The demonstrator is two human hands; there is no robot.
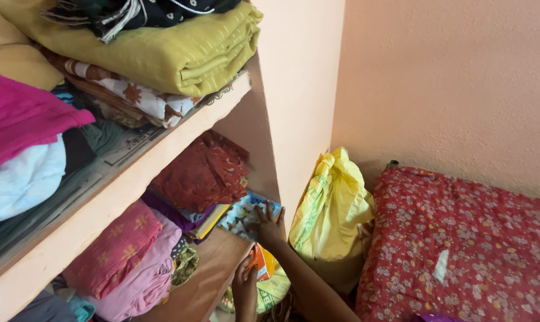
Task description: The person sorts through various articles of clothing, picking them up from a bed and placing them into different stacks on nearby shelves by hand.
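Note:
My right hand [270, 229] reaches into the middle shelf, its fingers spread flat on a folded blue patterned cloth [241, 216] at the shelf's right end. Just below, at the shelf's front edge [221, 275], my left hand [244, 287] grips an orange and yellow cloth [261, 262]. A dark red folded cloth [201, 173] lies on the stack right behind the blue one.
Folded pink cloths [124, 256] fill the shelf's left part. The upper shelf [121, 191] bears mustard [180, 53], magenta [19, 116] and white cloths. A yellow bag [332, 214] stands against the peach wall, beside a red floral mattress [467, 244].

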